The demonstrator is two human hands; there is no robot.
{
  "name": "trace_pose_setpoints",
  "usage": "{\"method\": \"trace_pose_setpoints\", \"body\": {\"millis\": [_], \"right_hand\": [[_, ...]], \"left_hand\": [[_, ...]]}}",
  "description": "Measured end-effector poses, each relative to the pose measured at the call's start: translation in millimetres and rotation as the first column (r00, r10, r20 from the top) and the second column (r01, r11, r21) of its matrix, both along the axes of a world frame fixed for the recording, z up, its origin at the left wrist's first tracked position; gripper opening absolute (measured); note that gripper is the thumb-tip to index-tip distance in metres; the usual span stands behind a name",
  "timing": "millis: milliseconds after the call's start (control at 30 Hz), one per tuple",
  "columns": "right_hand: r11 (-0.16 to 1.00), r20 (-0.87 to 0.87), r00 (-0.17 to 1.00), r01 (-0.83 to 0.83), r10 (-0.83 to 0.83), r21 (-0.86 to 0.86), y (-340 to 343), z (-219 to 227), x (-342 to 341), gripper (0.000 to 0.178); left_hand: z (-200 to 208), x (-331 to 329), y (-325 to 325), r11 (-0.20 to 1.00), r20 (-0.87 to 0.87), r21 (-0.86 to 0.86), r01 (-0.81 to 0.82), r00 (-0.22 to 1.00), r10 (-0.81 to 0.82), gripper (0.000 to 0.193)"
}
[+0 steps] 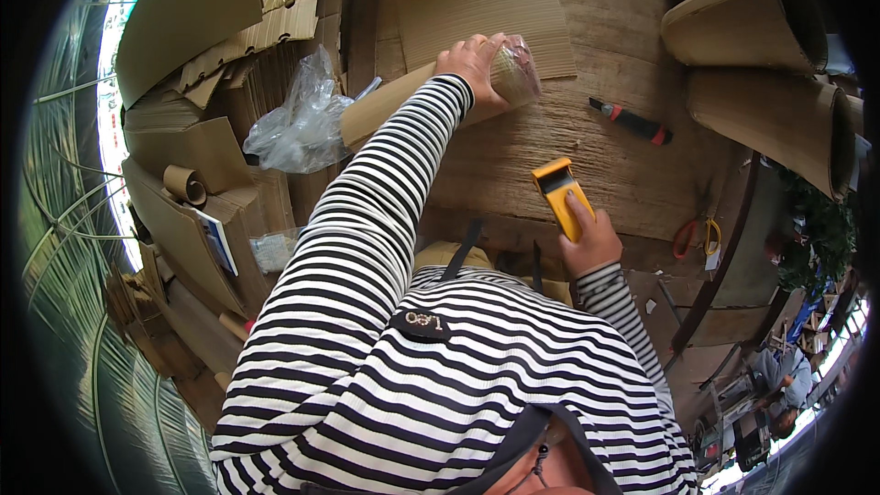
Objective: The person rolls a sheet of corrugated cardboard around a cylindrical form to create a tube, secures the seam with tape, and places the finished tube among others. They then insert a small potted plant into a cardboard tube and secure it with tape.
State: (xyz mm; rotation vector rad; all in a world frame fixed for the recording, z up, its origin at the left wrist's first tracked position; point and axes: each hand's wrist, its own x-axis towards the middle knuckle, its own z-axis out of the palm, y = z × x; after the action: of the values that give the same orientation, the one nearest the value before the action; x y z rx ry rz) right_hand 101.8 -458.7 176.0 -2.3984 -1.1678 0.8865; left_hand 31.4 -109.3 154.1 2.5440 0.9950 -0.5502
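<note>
My left hand (475,69) is wrapped over the right end of a rolled cardboard tube (390,112) lying slantwise on the wooden table. Clear plastic film covers a pale bundle (515,73) with a net-like texture at that end; what is inside I cannot make out. My right hand (591,243) grips a yellow staple-gun-like tool (561,202) with a dark gap near its top, held apart from the tube over the table's near side. A crumpled clear plastic bag (298,124) lies at the tube's left end. Right of the tube rests a red and black utility knife (631,121).
A flat cardboard sheet (477,0) lies behind the tube. Cardboard pieces (197,37) are stacked at the left. Large curved cardboard rolls (765,119) stand along the right, with scissors (711,236) nearer me. Another person (784,380) is farther off at the lower right.
</note>
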Motion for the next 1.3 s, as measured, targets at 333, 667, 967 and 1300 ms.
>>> {"method": "trace_pose_setpoints", "body": {"millis": [333,667,967,1300], "right_hand": [[0.989,0.007,0.999,-0.031,0.032,-0.147,157.6,-51.9,26.7,0.057],[0.992,0.035,0.992,0.118,-0.119,0.036,-56.9,6.9,-20.5,0.072],[0.974,-0.049,0.991,0.128,-0.121,0.186,14.4,2.6,-11.0,0.072],[0.984,-0.109,0.993,0.066,-0.048,0.166,-79.4,83.8,24.3,0.073]], "left_hand": [[-42.3,9.0,97.1,0.884,0.108,-0.461,0.084,0.993,-0.038,0.116],[-97.7,-12.3,-60.3,0.289,0.151,-0.948,0.136,0.988,0.031,0.104],[-25.4,-26.6,-108.2,0.969,0.191,0.020,0.246,0.950,-0.245,0.112],[-0.2,-9.7,-106.0,0.998,0.051,-0.058,0.037,0.998,-0.034,0.115]]}}
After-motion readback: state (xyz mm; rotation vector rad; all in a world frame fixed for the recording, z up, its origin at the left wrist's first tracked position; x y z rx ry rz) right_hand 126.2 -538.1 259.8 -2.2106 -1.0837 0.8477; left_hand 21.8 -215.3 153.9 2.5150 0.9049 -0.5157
